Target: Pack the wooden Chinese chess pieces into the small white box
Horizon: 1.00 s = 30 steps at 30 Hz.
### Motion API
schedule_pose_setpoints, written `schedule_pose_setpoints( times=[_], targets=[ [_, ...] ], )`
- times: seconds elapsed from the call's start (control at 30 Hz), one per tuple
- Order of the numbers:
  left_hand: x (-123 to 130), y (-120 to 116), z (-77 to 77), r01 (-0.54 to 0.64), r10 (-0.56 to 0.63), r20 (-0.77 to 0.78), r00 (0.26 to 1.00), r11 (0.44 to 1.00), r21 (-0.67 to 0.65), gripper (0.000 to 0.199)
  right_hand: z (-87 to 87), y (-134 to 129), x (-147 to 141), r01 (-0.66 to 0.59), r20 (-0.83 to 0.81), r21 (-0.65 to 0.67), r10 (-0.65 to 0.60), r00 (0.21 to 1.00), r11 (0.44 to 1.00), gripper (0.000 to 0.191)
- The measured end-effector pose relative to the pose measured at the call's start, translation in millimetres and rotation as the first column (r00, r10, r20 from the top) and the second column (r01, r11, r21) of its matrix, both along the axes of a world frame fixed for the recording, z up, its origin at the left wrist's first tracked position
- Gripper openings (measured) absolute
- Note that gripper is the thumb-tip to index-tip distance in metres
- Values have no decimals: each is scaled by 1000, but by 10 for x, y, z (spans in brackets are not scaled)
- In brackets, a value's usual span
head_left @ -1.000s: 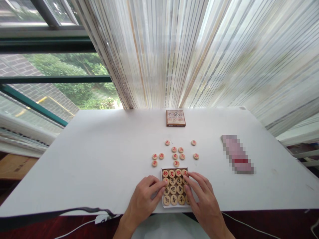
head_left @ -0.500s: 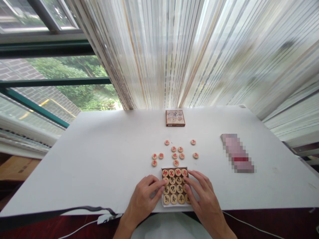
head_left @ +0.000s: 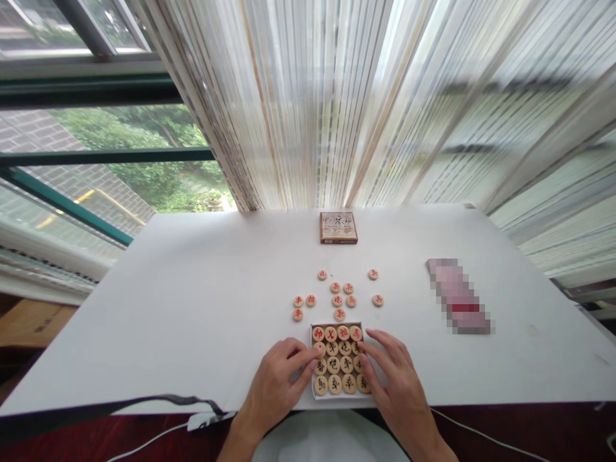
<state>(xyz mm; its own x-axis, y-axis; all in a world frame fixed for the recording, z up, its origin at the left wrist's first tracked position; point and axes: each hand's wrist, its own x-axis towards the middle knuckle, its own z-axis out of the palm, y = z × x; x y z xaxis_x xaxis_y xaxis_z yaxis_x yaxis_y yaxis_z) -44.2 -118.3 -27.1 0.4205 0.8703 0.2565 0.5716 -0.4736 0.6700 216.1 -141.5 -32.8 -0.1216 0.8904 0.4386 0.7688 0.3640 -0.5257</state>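
A shallow white box (head_left: pixel 335 325) of round wooden xiangqi pieces stands near the table's front edge, packed in rows. The top row has red characters and the lower rows black. My left hand (head_left: pixel 278 383) lies at the box's left side, its fingertips on the pieces there. My right hand (head_left: pixel 395 380) lies at the right side, its fingers touching the right-hand pieces and holding nothing. Loose wooden pieces with red characters (head_left: pixel 337 300) lie scattered on the table just beyond the box.
A small printed box lid (head_left: pixel 339 228) lies at the table's far edge. A pixelated pink object (head_left: pixel 457 296) lies to the right on the white table (head_left: pixel 183 321). A dark cable (head_left: pixel 163 400) runs along the front edge. Striped curtains (head_left: pixel 337 109) and a window (head_left: pixel 115 154) stand behind.
My right hand's fingertips have drawn slightly back from the box's top right corner and moved down its right side. My left hand and the pieces look unchanged.
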Motion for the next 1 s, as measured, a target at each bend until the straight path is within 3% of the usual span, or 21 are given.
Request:
schedule_pose_setpoints(
  times=[0.4, 0.73, 1.0],
  targets=[
    [10, 8, 18, -30, 31, 32, 999, 999, -28, 27, -40, -17, 80, 46, -76, -2, -46, 996, 999, 21],
    [28, 11, 67, -192, 229, 177, 957, 960, -203, 19, -125, 18, 236, 99, -78, -41, -102, 992, 994, 22],
    [187, 22, 164, -116, 142, 121, 982, 973, -201, 14, -129, 34, 236, 106, -89, -23, -108, 990, 994, 22]
  ],
)
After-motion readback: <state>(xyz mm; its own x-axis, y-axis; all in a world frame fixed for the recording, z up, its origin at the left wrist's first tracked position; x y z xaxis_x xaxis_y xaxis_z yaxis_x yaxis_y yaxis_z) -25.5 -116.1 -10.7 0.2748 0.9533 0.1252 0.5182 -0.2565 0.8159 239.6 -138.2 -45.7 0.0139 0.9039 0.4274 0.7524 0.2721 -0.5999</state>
